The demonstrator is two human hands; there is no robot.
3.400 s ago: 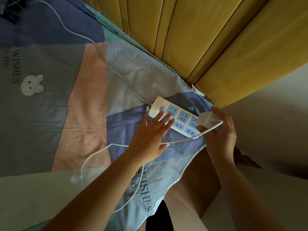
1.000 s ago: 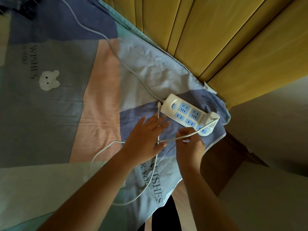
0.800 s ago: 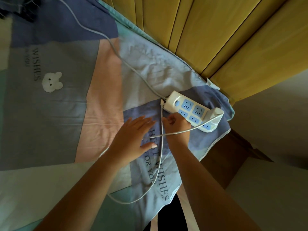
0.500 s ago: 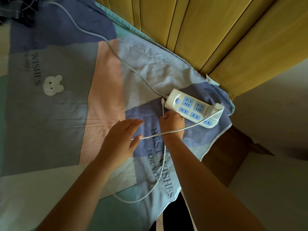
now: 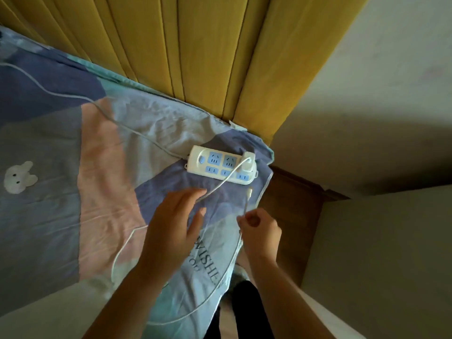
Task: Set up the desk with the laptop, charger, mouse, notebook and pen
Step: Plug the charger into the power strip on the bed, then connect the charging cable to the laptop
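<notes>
The right hand pinches the charger cable just below its free connector, left hand spread flat beside it; tugging could unseat the charger plug from the power strip beyond the pinch.

We count two bare hands, left hand and right hand. There is one white power strip, one charger plug seated in it, one thin white cable, and one patterned bedsheet with one bunny print.
</notes>
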